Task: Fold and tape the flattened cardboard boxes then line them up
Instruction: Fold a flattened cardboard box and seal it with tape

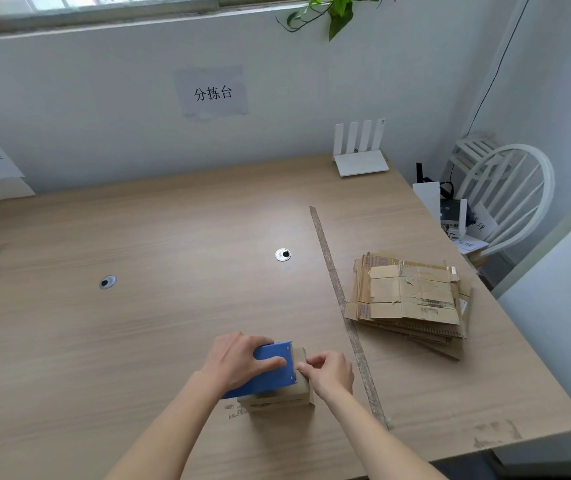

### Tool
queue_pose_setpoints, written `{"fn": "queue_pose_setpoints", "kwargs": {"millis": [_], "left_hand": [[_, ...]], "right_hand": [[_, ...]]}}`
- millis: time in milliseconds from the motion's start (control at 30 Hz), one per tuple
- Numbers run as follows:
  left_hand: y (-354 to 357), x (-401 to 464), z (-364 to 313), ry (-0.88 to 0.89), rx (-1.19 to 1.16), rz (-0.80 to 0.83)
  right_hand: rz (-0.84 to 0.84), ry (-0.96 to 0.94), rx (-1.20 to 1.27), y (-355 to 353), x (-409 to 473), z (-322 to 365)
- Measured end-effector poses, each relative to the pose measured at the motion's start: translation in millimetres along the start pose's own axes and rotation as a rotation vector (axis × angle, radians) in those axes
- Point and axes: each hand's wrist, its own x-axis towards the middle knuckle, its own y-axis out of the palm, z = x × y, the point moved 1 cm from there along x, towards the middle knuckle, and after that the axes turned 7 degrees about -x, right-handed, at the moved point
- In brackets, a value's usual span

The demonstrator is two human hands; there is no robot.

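Near the front edge of the bench (138, 341), a small folded cardboard box (278, 400) stands under both hands. The left hand (239, 362) grips a blue tape dispenser (270, 370) on top of it, fingers curled round the body. The right hand (329, 372) pinches the box's right edge. A stack of flattened boxes (412, 299) lies well apart to the right, beyond a tape strip (342, 306) on the bench

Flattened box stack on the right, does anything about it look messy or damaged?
Yes. The stack of flattened boxes is untidy: sheets fan out at different angles with edges overhanging, and the top sheet shows torn patches and old tape remnants. The long tape strip across the table looks worn and scuffed.
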Motion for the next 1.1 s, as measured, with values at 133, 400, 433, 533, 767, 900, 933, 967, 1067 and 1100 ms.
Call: {"fn": "queue_pose_setpoints", "kwargs": {"millis": [133, 400, 433, 533, 767, 900, 933, 967, 1067, 1100], "left_hand": [[-10, -9, 12, -0.012, 0.024, 0.032], [-5, -31, 54, -0.098, -0.039, 0.072], [-6, -31, 57, -0.100, -0.037, 0.078], [-12, -36, 73, -0.128, -0.007, 0.089], [-23, -46, 108, -0.164, 0.047, 0.086], [-26, -47, 128, -0.184, 0.080, 0.106], [-26, -48, 133, -0.194, 0.084, 0.110], [-25, -49, 136, -0.196, 0.085, 0.109], [-18, -50, 134, -0.181, 0.095, 0.110], [-12, -49, 133, -0.180, 0.102, 0.110]], "right_hand": [[-0.013, -0.001, -0.032, 2, -1, 0], [-0.010, -0.051, -0.089, 5, -4, 0], [-0.011, -0.060, -0.097, 6, -4, 0], [-0.022, -0.074, -0.114, 3, -2, 0], [-0.026, -0.144, -0.148, 5, 2, 7], [-0.022, -0.167, -0.152, 5, 3, 6], [-0.027, -0.174, -0.153, 4, 3, 6], [-0.031, -0.185, -0.155, 4, 3, 6], [-0.013, -0.208, -0.162, 4, 2, 6], [-0.002, -0.218, -0.164, 4, 2, 5]]}}
